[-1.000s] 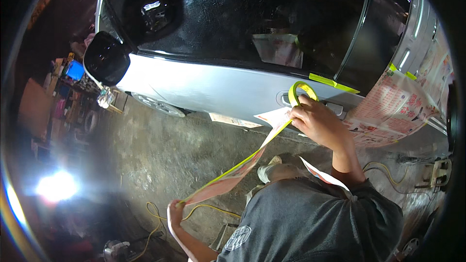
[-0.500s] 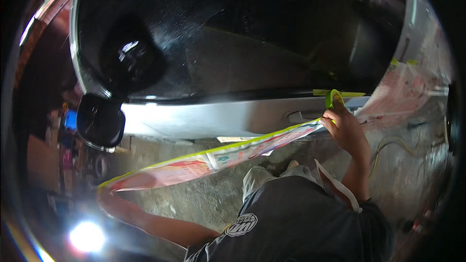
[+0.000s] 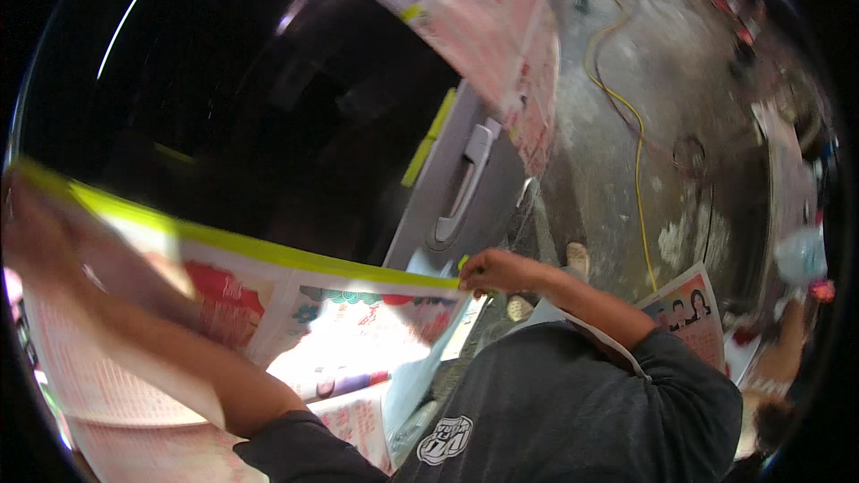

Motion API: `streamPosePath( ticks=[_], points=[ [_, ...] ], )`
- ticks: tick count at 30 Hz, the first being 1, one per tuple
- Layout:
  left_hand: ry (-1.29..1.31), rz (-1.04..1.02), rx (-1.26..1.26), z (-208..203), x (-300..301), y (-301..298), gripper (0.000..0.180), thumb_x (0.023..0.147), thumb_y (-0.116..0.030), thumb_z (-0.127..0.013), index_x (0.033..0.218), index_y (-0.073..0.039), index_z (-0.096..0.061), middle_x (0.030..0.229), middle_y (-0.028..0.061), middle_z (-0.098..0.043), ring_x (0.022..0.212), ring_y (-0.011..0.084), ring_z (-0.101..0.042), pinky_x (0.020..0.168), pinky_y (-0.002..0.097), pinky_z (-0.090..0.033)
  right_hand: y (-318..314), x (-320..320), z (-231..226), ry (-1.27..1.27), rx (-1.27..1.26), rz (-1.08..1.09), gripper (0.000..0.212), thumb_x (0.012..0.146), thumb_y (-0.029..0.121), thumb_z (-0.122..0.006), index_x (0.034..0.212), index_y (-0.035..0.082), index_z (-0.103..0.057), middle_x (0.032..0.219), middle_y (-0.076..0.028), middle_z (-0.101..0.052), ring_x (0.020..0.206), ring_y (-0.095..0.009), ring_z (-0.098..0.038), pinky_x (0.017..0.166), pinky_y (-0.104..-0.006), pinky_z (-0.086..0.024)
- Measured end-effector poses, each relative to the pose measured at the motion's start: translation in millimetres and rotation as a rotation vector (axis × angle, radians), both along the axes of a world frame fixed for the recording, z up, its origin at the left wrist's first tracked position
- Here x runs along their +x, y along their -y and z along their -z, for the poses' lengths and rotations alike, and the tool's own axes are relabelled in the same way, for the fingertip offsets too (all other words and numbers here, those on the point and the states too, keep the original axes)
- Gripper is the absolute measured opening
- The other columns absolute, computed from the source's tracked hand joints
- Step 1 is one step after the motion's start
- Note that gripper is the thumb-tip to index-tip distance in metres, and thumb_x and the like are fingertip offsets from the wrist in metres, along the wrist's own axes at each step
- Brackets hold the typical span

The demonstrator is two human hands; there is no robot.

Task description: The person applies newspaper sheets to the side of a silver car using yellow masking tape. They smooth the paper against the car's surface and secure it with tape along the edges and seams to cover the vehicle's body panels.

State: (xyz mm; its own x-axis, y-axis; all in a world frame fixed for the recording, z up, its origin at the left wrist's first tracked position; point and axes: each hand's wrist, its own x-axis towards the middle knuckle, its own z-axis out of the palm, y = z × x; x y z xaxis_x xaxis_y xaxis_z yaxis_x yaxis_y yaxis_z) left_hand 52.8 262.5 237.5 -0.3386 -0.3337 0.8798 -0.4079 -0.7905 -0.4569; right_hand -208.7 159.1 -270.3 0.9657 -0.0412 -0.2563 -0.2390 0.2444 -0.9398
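A printed newspaper sheet (image 3: 358,322) stretches between my hands, its upper edge lined with yellow-green masking tape (image 3: 268,250). My left hand (image 3: 36,224), smeared by motion at the left rim, grips the far-left end of the taped edge. At the other end, my right hand (image 3: 501,272) pinches the sheet's corner with closed fingers. A bit of yellow-green shows by those fingertips; how much of the tape roll is there is hidden. Beyond the sheet is a car's dark window (image 3: 250,107), and close to my right hand is the silver door handle (image 3: 465,183).
Strips of yellow-green tape (image 3: 428,139) run along the window's edge. More newspaper (image 3: 488,36) covers the neighbouring panel. A yellow cable (image 3: 639,170) crosses the concrete floor (image 3: 591,152). Another newspaper sheet (image 3: 693,313) shows behind my right arm. Another person's arm (image 3: 786,344) appears at far right.
My view has swung right along the car. The taped newspaper has come up against the window and door, both hands still at its ends. The tape roll, plain before at my right hand, is now mostly hidden.
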Motion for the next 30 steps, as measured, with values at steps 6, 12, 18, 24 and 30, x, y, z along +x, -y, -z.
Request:
streamPosePath(
  ticks=[6, 12, 18, 24, 30],
  points=[
    [0.086, 0.158, 0.333, 61, 6, 240, 0.022, 0.095, -0.035, -0.062, 0.105, -0.028, -0.081, 0.113, 0.0001, -0.071, 0.113, 0.0238, -0.065, 0.088, 0.0476, -0.054, -87, 14, 24, 0.082, 0.544, -0.208, 0.016, 0.099, 0.019, -0.069, 0.105, 0.004, -0.069, 0.090, -0.004, -0.070, 0.083, -0.012, -0.069, 0.067, -0.0298, -0.056],
    [-0.448, 0.356, 0.986, 162, -58, 378, 0.020, 0.099, -0.030, -0.060, 0.107, -0.021, -0.076, 0.110, 0.0106, -0.072, 0.097, 0.0359, -0.070, 0.084, 0.0476, -0.054, -146, 33, -1, 0.126, 0.882, -0.089, 0.024, 0.098, 0.024, -0.071, 0.111, 0.004, -0.069, 0.099, -0.004, -0.070, 0.090, -0.013, -0.071, 0.070, -0.0264, -0.054],
    [-0.611, 0.052, 1.210, 226, -97, 378, 0.026, 0.100, -0.032, -0.056, 0.114, -0.017, -0.072, 0.113, 0.0149, -0.074, 0.105, 0.0377, -0.071, 0.088, 0.0482, -0.055, -199, 27, -39, 0.017, 1.026, -0.026, 0.029, 0.099, 0.025, -0.066, 0.118, 0.002, -0.065, 0.107, -0.012, -0.070, 0.094, -0.021, -0.073, 0.071, -0.0322, -0.058],
    [-0.677, 0.380, 1.448, 252, -104, 332, 0.025, 0.104, -0.024, -0.052, 0.108, -0.003, -0.066, 0.103, 0.0220, -0.070, 0.100, 0.0423, -0.067, 0.087, 0.0478, -0.050, -245, 38, -42, 0.087, 1.095, -0.236, 0.037, 0.106, 0.034, -0.058, 0.128, 0.004, -0.058, 0.116, -0.017, -0.070, 0.095, -0.024, -0.073, 0.077, -0.0357, -0.061],
    [-0.603, 0.484, 1.666, 262, -93, 326, 0.024, 0.102, -0.022, -0.054, 0.109, -0.002, -0.066, 0.102, 0.0231, -0.069, 0.100, 0.0429, -0.067, 0.087, 0.0469, -0.051, -264, 50, -44, 0.046, 1.121, -0.255, 0.043, 0.107, 0.038, -0.054, 0.130, 0.001, -0.053, 0.112, -0.020, -0.071, 0.090, -0.025, -0.074, 0.074, -0.0383, -0.062]
  ],
)
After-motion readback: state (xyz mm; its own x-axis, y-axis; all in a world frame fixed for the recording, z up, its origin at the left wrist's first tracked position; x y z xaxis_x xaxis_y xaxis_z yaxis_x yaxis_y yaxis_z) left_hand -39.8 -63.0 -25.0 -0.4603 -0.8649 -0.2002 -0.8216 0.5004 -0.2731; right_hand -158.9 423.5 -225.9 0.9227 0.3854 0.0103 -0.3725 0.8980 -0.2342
